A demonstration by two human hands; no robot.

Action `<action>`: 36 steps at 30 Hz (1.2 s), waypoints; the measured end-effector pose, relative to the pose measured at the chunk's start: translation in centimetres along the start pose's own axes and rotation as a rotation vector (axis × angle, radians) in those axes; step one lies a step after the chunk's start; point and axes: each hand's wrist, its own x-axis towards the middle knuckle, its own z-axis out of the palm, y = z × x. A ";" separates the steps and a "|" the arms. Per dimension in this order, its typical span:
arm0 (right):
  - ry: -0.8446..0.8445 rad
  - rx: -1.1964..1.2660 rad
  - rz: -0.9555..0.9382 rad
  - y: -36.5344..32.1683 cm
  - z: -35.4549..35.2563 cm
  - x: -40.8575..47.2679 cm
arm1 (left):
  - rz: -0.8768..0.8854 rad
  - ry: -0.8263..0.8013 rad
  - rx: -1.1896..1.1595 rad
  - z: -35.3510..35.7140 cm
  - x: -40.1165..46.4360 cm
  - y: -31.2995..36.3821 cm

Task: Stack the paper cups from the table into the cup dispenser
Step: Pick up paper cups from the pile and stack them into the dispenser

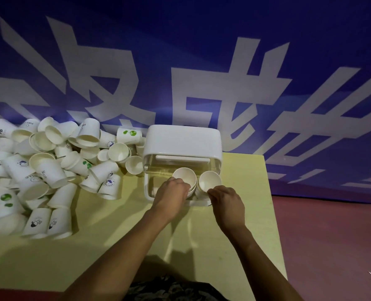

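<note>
A white cup dispenser (181, 140) with a clear front stands at the back middle of the yellow table (106, 235). Two stacks of white paper cups stick out of its open front, mouths toward me. My left hand (172, 197) grips the left cup stack (184, 177) near its rim. My right hand (227, 204) pinches the lower rim of the right cup stack (209, 180). A big loose pile of paper cups (43, 168), some printed with green or dark logos, covers the left of the table.
The table's right edge (271, 213) runs close beside the dispenser, with a reddish floor (332, 246) beyond it. A blue banner with large white characters (202, 72) fills the wall behind. Bare table surface lies in front of the dispenser.
</note>
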 end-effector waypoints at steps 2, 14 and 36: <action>-0.013 -0.026 -0.023 0.1 0.4 0.4 | -0.019 -0.026 0.034 0.6 0.4 0.0; -0.044 0.155 -0.126 -4.2 -0.5 1.2 | -0.118 0.265 -0.312 0.2 -2.4 -2.9; -0.777 1.282 1.096 -26.8 15.1 3.6 | -1.305 0.262 -1.591 -2.9 -7.3 -29.2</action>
